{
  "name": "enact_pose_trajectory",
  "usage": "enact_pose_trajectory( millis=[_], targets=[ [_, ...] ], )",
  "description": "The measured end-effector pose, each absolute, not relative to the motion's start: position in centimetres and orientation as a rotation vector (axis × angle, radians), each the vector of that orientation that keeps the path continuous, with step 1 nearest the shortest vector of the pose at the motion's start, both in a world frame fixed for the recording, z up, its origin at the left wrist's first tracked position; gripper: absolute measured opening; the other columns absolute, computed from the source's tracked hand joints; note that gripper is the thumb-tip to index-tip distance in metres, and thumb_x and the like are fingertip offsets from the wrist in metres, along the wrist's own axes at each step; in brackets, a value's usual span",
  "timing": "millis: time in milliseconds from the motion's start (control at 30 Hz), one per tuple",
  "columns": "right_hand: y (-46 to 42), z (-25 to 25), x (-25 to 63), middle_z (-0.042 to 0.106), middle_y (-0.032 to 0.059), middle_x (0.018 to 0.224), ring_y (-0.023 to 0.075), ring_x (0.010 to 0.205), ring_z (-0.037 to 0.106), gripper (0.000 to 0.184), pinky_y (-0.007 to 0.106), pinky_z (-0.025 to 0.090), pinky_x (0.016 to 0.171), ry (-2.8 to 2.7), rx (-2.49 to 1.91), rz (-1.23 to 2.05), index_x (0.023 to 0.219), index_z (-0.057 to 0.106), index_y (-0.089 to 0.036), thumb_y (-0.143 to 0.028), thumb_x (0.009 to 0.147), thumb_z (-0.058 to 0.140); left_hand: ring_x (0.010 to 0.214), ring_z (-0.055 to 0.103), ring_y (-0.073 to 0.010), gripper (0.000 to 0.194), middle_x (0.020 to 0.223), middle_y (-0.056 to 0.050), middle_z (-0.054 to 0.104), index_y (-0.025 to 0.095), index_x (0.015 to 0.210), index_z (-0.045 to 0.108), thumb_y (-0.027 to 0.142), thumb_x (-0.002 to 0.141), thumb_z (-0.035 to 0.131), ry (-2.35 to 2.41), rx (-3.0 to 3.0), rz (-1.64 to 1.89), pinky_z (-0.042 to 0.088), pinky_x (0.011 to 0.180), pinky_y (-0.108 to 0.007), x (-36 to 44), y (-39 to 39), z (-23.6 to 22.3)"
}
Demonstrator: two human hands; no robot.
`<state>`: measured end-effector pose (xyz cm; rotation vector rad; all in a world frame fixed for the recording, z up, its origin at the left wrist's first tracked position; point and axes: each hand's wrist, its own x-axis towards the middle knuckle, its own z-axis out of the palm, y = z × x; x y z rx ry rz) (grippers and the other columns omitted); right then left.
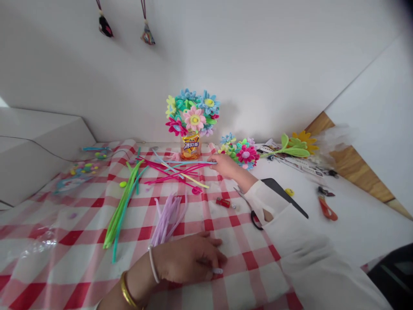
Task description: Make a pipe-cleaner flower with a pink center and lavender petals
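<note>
Right fingers (213, 159) nearly closed on the end of a pale blue pipe cleaner (190, 162), apparently pinching it. Just beyond those fingers and to their left, an orange-labelled iced-tea container (191, 147) packed with pipe-cleaner flowers (193, 115). Just to their right, more loose flowers (245, 155). Left fingers (211, 258) slightly curled and resting on a red-checked cloth (64, 262), nothing visible in their hold. Just beyond the left fingers, a bundle of lilac pipe cleaners (167, 219). Below the right fingers, black-handled scissors (254, 219) partly hidden by the sleeve.
</note>
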<state>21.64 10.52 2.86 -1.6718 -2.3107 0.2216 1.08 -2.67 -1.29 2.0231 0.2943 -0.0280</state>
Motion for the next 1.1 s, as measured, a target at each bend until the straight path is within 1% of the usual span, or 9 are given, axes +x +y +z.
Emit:
enact_pose_trajectory(
  millis=[300, 433, 567, 700, 767, 833, 933, 1033, 1100],
  targets=[
    [9.3, 0.8, 21.4, 0.07, 0.002, 0.088, 0.0142, 0.073, 0.063, 0.023, 0.022, 0.045, 0.066, -2.37, -1.561, 0.5, 0.101, 0.065, -0.021, -0.027, 0.085, 0.049, 0.127, 0.035, -0.0224, 0.016, 0.114, 0.0, 0.063, 0.027, 0.088, 0.065, 0.02, 0.076, 0.057, 0.272, 2.005, -0.031, 0.011, 0.107, -0.046, 1.1, -2.6, -1.3],
    [8.9, 0.3, 22.1, 0.07, 0.0015, 0.094, 0.0135, 0.079, 0.063, 0.023, 0.02, 0.045, 0.069, -2.421, -1.54, 0.561, 0.097, 0.067, -0.021, -0.018, 0.082, 0.049, 0.126, 0.036, -0.0239, 0.017, 0.113, 0.001, 0.063, 0.028, 0.089, 0.065, 0.022, 0.076, 0.056, 0.273, 2.008, -0.021, 0.012, 0.107, -0.046, 1.1, -2.6, -1.4],
    [8.4, -0.9, 22.3, 0.071, 0.0008, 0.088, 0.0137, 0.075, 0.063, 0.024, 0.02, 0.043, 0.066, -2.481, -1.556, 0.552, 0.091, 0.068, -0.021, -0.013, 0.074, 0.054, 0.126, 0.036, -0.0236, 0.018, 0.114, 0.0, 0.063, 0.028, 0.091, 0.065, 0.023, 0.076, 0.057, 0.267, 2.013, -0.008, 0.013, 0.106, -0.046, 1.0, -2.5, -1.7],
    [8.0, -1.8, 21.8, 0.07, 0.0021, 0.089, 0.014, 0.076, 0.061, 0.019, 0.02, 0.041, 0.066, -2.503, -1.581, 0.482, 0.088, 0.067, -0.02, -0.016, 0.074, 0.055, 0.126, 0.036, -0.0228, 0.017, 0.113, 0.0, 0.063, 0.028, 0.09, 0.064, 0.022, 0.076, 0.057, 0.251, 2.008, -0.005, 0.014, 0.106, -0.046, 0.9, -2.5, -1.6],
    [7.9, -1.8, 21.8, 0.069, 0.006, 0.089, 0.0165, 0.079, 0.06, 0.015, 0.022, 0.04, 0.067, -2.482, -1.63, 0.414, 0.084, 0.067, -0.017, -0.017, 0.074, 0.055, 0.125, 0.038, -0.0231, 0.017, 0.112, 0.0, 0.063, 0.027, 0.09, 0.064, 0.021, 0.076, 0.056, 0.251, 2.0, 0.01, 0.017, 0.105, -0.044, 1.0, -2.6, -1.5],
    [7.7, -1.2, 22.1, 0.067, 0.0115, 0.088, 0.0196, 0.081, 0.059, 0.015, 0.025, 0.039, 0.069, -2.43, -1.703, 0.33, 0.082, 0.065, -0.013, -0.015, 0.075, 0.052, 0.118, 0.045, -0.0235, 0.017, 0.108, -0.002, 0.064, 0.025, 0.09, 0.064, 0.021, 0.076, 0.055, 0.297, 1.974, 0.065, 0.028, 0.101, -0.04, 1.2, -2.7, -1.5],
    [7.1, 0.6, 23.0, 0.066, 0.0142, 0.088, 0.0205, 0.083, 0.058, 0.016, 0.027, 0.038, 0.07, -2.324, -1.786, 0.24, 0.083, 0.063, -0.01, -0.011, 0.076, 0.048, 0.09, 0.059, -0.0204, 0.015, 0.09, -0.004, 0.067, 0.019, 0.086, 0.065, 0.025, 0.078, 0.054, 0.474, 1.815, 0.238, 0.043, 0.081, -0.032, 1.5, -2.7, -1.6],
    [5.4, 2.7, 23.7, 0.065, 0.0082, 0.083, 0.017, 0.077, 0.057, 0.015, 0.024, 0.039, 0.066, -2.257, -1.78, 0.25, 0.082, 0.062, -0.013, -0.014, 0.078, 0.047, 0.065, 0.058, -0.0136, 0.015, 0.068, -0.001, 0.062, 0.015, 0.076, 0.061, 0.031, 0.075, 0.059, 0.626, 1.49, 0.51, 0.046, 0.065, -0.027, 1.9, -2.4, -1.6],
    [3.5, 3.8, 23.5, 0.065, 0.0021, 0.081, 0.0134, 0.073, 0.058, 0.012, 0.021, 0.041, 0.064, -2.269, -1.692, 0.366, 0.083, 0.062, -0.017, -0.021, 0.078, 0.051, 0.058, 0.055, -0.0107, 0.017, 0.065, 0.001, 0.059, 0.015, 0.075, 0.059, 0.03, 0.07, 0.066, 0.689, 1.255, 0.68, 0.045, 0.06, -0.025, 1.9, -2.1, -1.4]
  ],
)
